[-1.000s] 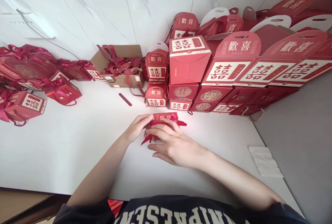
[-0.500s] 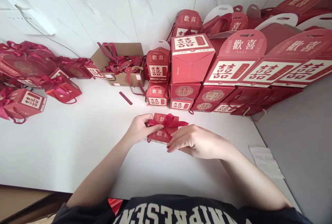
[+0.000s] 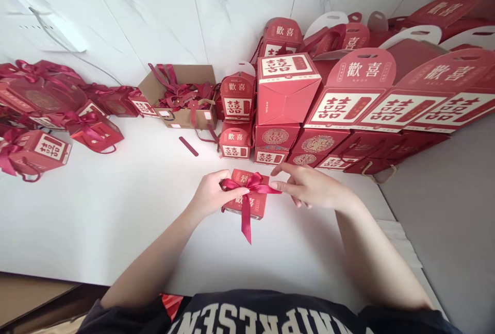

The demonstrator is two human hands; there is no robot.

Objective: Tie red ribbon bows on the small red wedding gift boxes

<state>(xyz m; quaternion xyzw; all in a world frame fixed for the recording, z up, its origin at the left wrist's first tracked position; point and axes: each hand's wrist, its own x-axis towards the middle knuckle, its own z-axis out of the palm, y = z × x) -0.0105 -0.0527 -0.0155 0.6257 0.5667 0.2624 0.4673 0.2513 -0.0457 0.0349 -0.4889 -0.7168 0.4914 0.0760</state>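
Ribbon bow [image 3: 255, 181] formed; front tail [image 3: 246, 220] now hangs free below my left fingers [image 3: 230, 194], clamped on box [image 3: 257, 204]. Right fingers [image 3: 286, 188], apart, shifted up beside right tail [image 3: 266, 188].

So the table [image 3: 96, 210] is plain white. Left end's got a bunch of bow-tied boxes [image 3: 101, 138], then an open carton [image 3: 203, 119] at the back with a dark red strip [image 3: 188, 146] lying flat in front. Stacked boxes [image 3: 275, 137] fill the back right, a white sheet [image 3: 400, 238] lies near the right edge, and one ribboned box [image 3: 258, 201] looks to be sitting front and middle.
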